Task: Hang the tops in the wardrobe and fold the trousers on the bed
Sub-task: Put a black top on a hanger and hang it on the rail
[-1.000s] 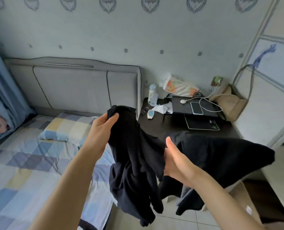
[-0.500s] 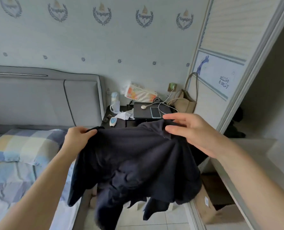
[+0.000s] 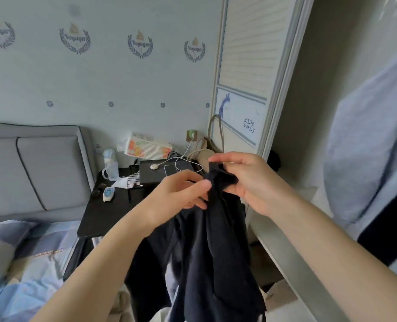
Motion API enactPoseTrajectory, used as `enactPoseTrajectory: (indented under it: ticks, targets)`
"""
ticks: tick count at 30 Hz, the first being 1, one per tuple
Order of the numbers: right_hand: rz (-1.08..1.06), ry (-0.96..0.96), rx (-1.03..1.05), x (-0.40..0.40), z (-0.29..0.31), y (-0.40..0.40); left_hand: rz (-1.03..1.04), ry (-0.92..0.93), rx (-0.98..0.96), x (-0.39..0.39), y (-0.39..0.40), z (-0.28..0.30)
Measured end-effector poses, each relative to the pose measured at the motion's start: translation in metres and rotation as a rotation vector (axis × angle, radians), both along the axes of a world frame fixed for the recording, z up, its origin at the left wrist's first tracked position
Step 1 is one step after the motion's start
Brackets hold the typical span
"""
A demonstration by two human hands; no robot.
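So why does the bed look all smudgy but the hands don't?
In the head view, the checked bedding at the lower left edge is smeared by blur, while the left hand and right hand gripping the dark garment near the middle look sharp.

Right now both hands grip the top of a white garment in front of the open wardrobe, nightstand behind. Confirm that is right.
Not quite: the garment is black, not white, as the head view shows. The rest holds: the left hand and the right hand both grip its top in front of the open wardrobe, with the nightstand behind.
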State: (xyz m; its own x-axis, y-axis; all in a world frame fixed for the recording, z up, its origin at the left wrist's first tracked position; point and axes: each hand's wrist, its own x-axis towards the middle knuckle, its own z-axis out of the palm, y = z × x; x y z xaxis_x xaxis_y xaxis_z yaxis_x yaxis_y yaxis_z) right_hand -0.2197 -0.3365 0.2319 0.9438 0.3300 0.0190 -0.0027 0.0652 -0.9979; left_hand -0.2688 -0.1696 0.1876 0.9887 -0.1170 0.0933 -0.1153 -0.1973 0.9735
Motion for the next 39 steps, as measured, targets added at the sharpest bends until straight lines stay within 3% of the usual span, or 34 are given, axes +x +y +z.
enactPoseTrajectory:
  ticks: [4, 9, 13, 16, 20, 22, 26, 28, 32, 35, 37, 39]
  targets:
    - [0.064, 0.037, 0.044, 0.001, 0.012, -0.018, 0.127, -0.048, 0.076, 0.017, -0.04, -0.01]
    - [-0.168, -0.355, -0.524, 0.007, 0.016, -0.049, 0.178, -0.039, -0.073, 0.038, -0.046, -0.012]
    - [-0.301, -0.625, -0.996, 0.02, 0.015, -0.074, 0.036, -0.039, 0.038, 0.047, -0.044, 0.002]
    - [-0.357, -0.609, -0.949, 0.03, 0.007, -0.082, -0.004, -0.081, 0.115, 0.055, -0.048, 0.014]
    - [-0.273, -0.151, -0.385, 0.042, 0.003, -0.1, -0.005, -0.063, 0.225, 0.065, -0.052, 0.024]
    - [-0.286, -0.074, -0.289, 0.046, -0.001, -0.105, -0.031, -0.044, 0.355, 0.072, -0.053, 0.025]
    - [-0.358, -0.176, -0.288, 0.051, 0.0, -0.104, -0.194, 0.045, 0.444, 0.077, -0.057, 0.024]
    - [-0.344, -0.188, -0.294, 0.051, 0.007, -0.103, -0.207, -0.021, 0.477, 0.078, -0.063, 0.024]
    - [-0.194, -0.213, -0.373, 0.049, 0.021, -0.113, 0.101, -0.326, 0.598, 0.101, -0.063, 0.021]
    - [-0.204, -0.4, -0.51, 0.048, 0.028, -0.117, 0.048, -0.321, 0.794, 0.111, -0.061, 0.021]
    - [-0.273, -0.55, -0.613, 0.052, 0.029, -0.113, -0.04, -0.332, 0.819, 0.111, -0.075, 0.018]
    - [-0.389, -0.649, -0.656, 0.059, 0.032, -0.11, -0.001, -0.436, 0.86, 0.125, -0.09, 0.011]
